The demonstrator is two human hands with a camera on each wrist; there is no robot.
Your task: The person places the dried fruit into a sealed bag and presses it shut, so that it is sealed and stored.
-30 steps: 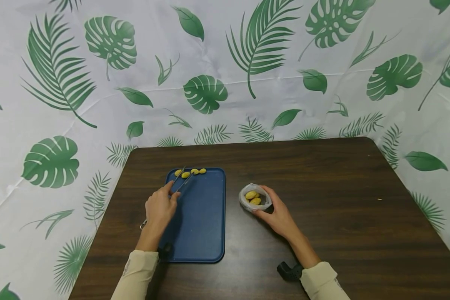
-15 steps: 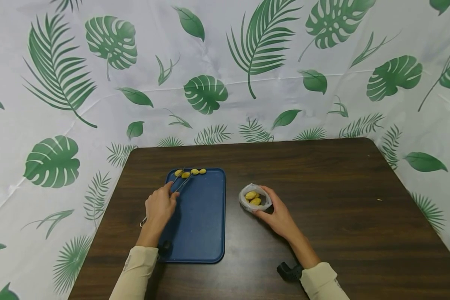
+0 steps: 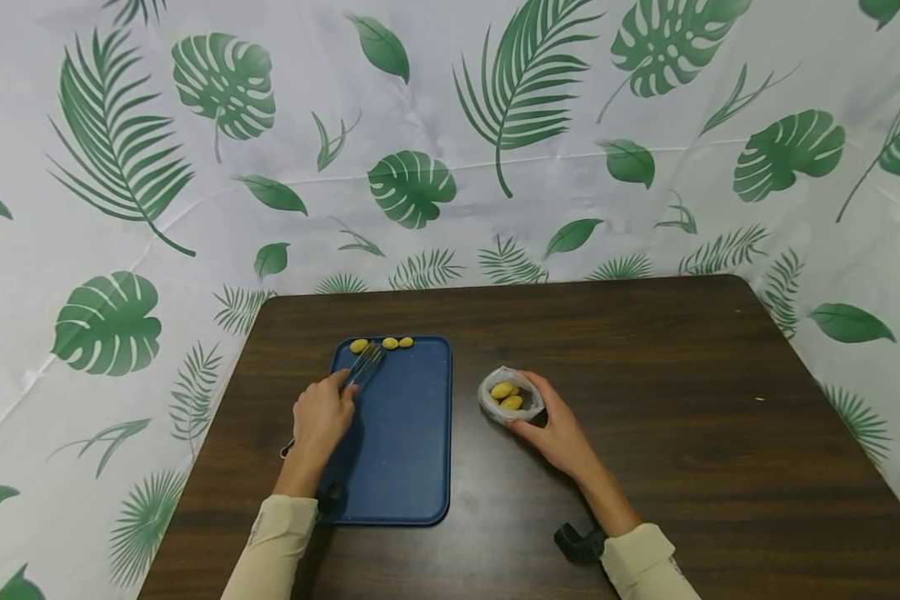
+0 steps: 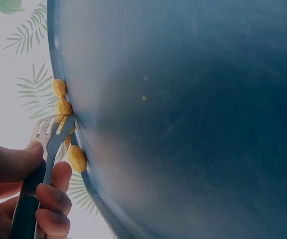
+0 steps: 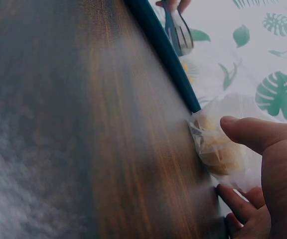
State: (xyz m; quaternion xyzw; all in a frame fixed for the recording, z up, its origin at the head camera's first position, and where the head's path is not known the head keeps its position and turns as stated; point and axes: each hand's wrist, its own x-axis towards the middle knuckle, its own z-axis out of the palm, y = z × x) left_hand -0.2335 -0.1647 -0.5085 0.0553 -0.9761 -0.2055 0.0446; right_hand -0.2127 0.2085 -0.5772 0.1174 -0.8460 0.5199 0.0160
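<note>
My left hand point(image 3: 322, 421) grips metal slotted tongs point(image 4: 54, 142) with dark handles, over the far left part of a blue tray point(image 3: 397, 442). The tongs' tips are close together around a yellow oval piece, mostly hidden by the slots. Other yellow oval pieces point(image 3: 391, 343) lie along the tray's far edge, on both sides of the tips. On the table right of the tray stands a translucent plastic bag point(image 3: 487, 402), open at the top, with several yellow pieces point(image 3: 504, 390) inside. My right hand point(image 3: 558, 429) holds the bag from the right, thumb and fingers curled round it.
The dark wooden table point(image 3: 645, 400) reaches back to a white cloth backdrop with green leaves point(image 3: 412, 187). A tiny pale scrap point(image 3: 759, 398) lies on the right of the table. Small specks point(image 4: 144, 98) dot the tray.
The tongs' arms have come together around the second yellow piece from the left and shifted slightly. The right hand and bag have stayed in place.
</note>
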